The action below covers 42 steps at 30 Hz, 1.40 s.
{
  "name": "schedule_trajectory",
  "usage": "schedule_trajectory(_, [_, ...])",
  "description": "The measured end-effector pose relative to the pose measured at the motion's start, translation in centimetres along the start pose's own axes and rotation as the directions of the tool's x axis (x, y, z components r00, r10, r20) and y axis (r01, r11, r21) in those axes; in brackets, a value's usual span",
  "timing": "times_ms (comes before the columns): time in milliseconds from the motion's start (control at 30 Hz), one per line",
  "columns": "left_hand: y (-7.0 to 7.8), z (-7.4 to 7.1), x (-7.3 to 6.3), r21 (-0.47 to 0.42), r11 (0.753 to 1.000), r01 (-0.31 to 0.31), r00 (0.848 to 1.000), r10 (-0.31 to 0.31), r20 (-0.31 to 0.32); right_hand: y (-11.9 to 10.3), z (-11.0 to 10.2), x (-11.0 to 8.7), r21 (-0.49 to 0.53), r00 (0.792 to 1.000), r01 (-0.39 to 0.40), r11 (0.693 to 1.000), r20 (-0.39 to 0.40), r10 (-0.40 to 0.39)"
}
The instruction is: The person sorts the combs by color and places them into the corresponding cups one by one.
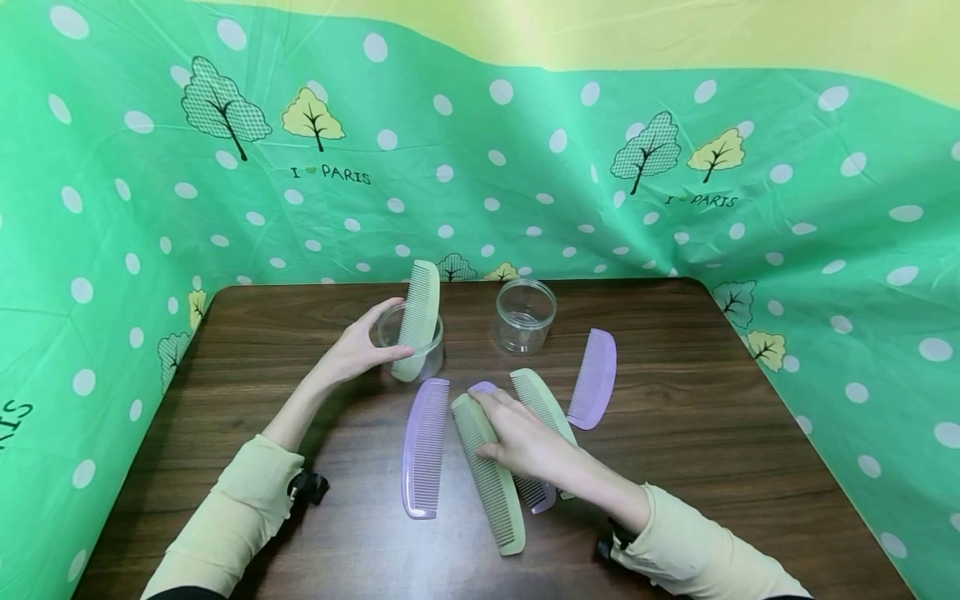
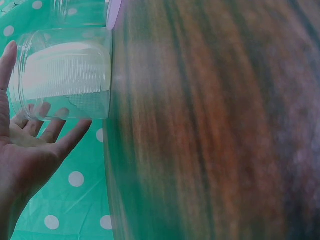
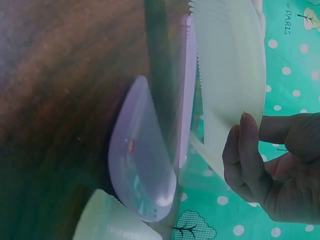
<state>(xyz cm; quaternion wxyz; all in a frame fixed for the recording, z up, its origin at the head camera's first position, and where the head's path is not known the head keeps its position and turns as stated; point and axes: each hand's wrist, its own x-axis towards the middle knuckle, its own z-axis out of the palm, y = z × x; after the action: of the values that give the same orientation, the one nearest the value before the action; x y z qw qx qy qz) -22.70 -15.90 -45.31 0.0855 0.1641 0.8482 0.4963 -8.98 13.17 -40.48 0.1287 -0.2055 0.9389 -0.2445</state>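
A clear round jar (image 1: 432,365) stands at the back left, with a light green comb (image 1: 422,300) leaning upright in it and rising above the rim. My left hand (image 1: 358,343) holds this jar from the side, thumb and fingers spread around its wall (image 2: 65,111). Over the middle of the table my right hand (image 1: 525,435) pinches another green comb (image 1: 495,496) between thumb and fingers. The right wrist view shows that comb (image 3: 232,60) raised off the table. Beneath the right hand lies a purple comb (image 1: 538,497), partly hidden.
To the left of the held comb lies a purple comb (image 1: 424,454). A green comb (image 1: 538,395) and another purple comb (image 1: 596,379) lie to the right. A second clear jar (image 1: 525,333) stands at the back, near the polka-dot cloth (image 1: 465,225) behind the wooden table (image 1: 712,450).
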Motion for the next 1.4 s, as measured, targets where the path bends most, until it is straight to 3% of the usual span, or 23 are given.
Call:
schedule_trajectory(600, [-0.1,0.0,0.0,0.007,1.0,-0.009,1.0,0.009,-0.013,-0.1,-1.8,0.5,0.01,0.999,-0.003,1.0,-0.051,0.003])
schedule_trajectory(867, [0.0,0.1,-0.1,-0.011,1.0,-0.006,1.0,0.006,-0.008,-0.2,-2.8,1.0,-0.04,0.991,0.02,0.999,-0.128,-0.025])
schedule_trajectory(1400, [0.0,0.1,-0.1,-0.005,1.0,-0.011,1.0,0.011,-0.013,-0.5,-5.1,2.2,-0.025,0.97,0.075,0.997,-0.23,-0.079])
